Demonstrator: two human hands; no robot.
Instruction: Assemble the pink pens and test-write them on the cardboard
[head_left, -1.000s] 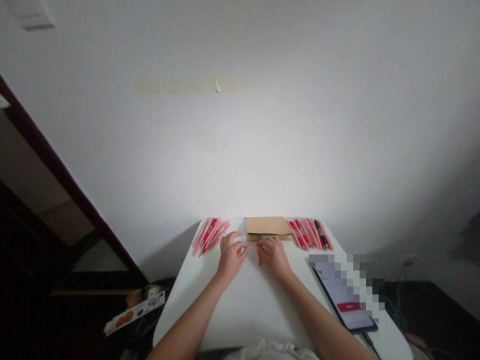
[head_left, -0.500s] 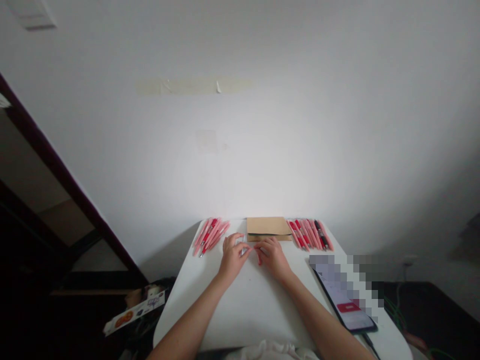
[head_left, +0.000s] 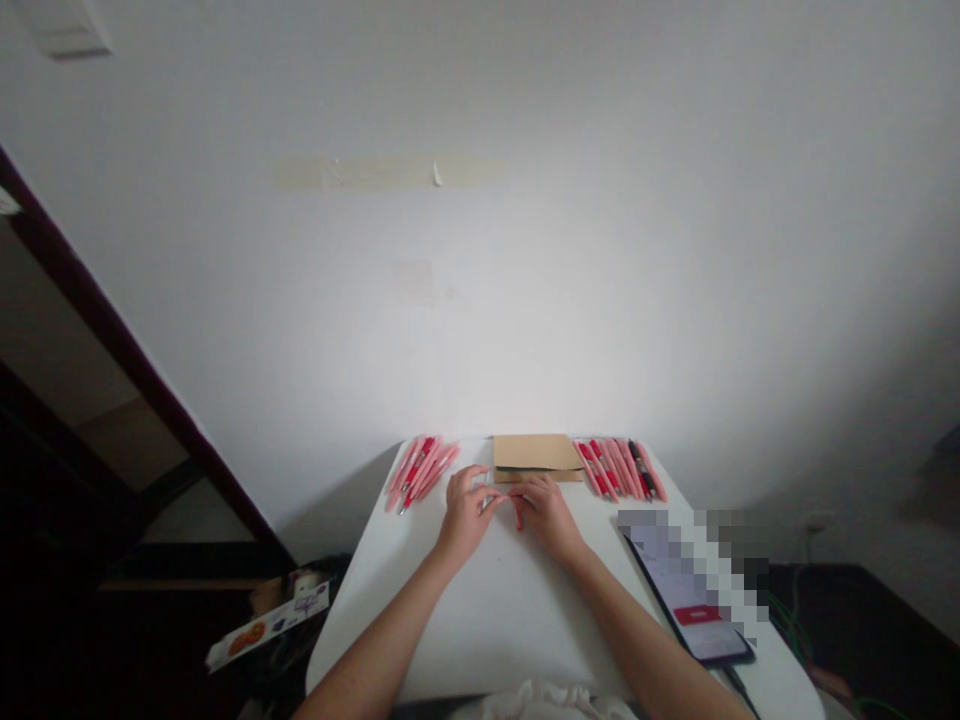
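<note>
My left hand (head_left: pixel 465 515) and my right hand (head_left: pixel 551 515) meet over the middle of a white table (head_left: pixel 487 610). Together they pinch a thin pink pen (head_left: pixel 517 510); its pale end lies at the left fingertips and its red part hangs down by the right fingers. A pile of pink and red pens (head_left: pixel 420 468) lies at the back left. A row of similar pens (head_left: pixel 621 467) lies at the back right. Between them sits a brown cardboard box (head_left: pixel 536 455), just beyond my fingers.
A phone (head_left: pixel 694 605) with a lit screen lies at the table's right edge, a cable trailing from it. A white wall rises right behind the table. On the dark floor to the left lies a printed packet (head_left: pixel 270 625).
Both hands stay in place and keep working the pen; the fingers shifted slightly and the red part now hangs a little nearer the right hand.
</note>
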